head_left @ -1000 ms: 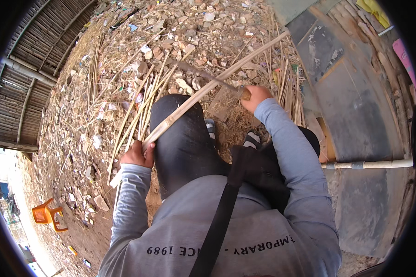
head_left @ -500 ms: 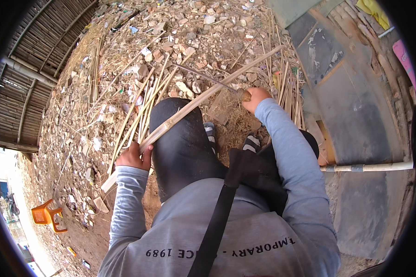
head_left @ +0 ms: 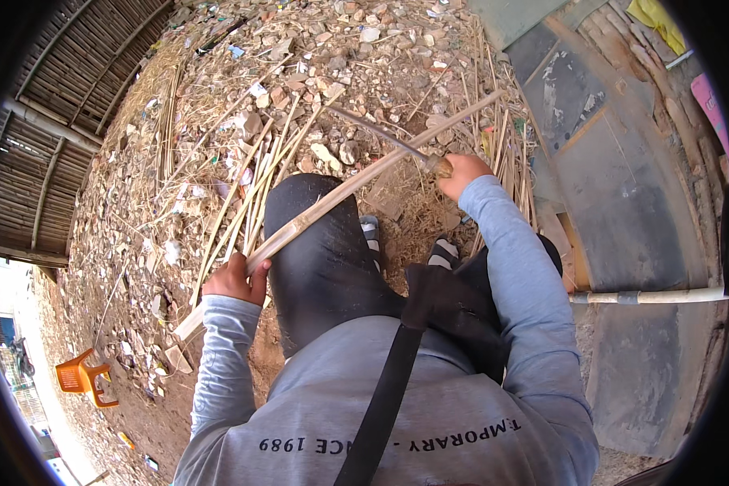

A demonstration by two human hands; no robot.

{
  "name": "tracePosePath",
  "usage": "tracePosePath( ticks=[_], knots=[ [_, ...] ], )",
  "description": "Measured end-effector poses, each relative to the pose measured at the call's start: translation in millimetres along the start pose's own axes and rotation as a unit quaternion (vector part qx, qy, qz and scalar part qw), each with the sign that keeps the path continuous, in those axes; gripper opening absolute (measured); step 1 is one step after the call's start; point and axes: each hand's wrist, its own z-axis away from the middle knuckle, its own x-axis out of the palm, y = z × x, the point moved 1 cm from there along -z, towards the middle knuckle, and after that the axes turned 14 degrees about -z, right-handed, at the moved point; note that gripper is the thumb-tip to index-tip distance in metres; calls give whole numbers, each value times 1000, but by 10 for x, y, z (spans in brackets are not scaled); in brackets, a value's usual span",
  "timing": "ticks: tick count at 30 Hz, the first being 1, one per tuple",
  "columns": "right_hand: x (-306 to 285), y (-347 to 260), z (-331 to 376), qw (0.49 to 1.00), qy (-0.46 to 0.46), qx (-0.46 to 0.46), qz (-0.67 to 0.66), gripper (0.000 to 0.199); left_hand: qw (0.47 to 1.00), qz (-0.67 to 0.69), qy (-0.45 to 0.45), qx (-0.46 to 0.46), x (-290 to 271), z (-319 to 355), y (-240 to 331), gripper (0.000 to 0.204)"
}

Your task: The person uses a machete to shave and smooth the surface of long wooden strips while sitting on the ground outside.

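A long pale split bamboo strip (head_left: 332, 202) slants across my right-side view from low left up to far right, over my left thigh. My left hand (head_left: 233, 279) is closed around its near end. In my right hand (head_left: 466, 172) is a knife (head_left: 374, 128) with a long, narrow dark blade and a thick brown handle, gripped in a fist. The blade points to the far left and crosses the strip near the handle; whether the two touch I cannot tell.
Several thin split bamboo sticks (head_left: 247, 198) lie left of my knee, with more slats (head_left: 506, 158) on the right. Stony, littered ground (head_left: 324, 61) spreads ahead. Dark panels (head_left: 632, 194) and a white pole (head_left: 656, 296) are at right. An orange plastic chair (head_left: 77, 374) stands at left.
My right hand and the knife have shifted slightly right, away from my left hand. The strip's far end has dipped a little toward me. My left hand keeps its grip.
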Motion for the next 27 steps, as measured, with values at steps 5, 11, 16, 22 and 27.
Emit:
tracePosePath(
  ticks=[5,11,16,22,27],
  knots=[
    [247,-140,78,994,-30,-109,-1,25,1000,10,5,-24,157,77,31,39],
    [256,185,-150,999,-9,-10,-29,27,1000,-6,10,-10,21,9,39,40],
    [294,58,-43,999,13,-26,-38,41,1000,-7,12,-23,95,55,45,43],
    [43,-28,70,992,59,-70,-83,55,999,9,38,-5,172,32,69,42],
    [57,-17,36,989,78,-107,-73,46,1000,0,23,-13,274,60,13,44]
  ],
)
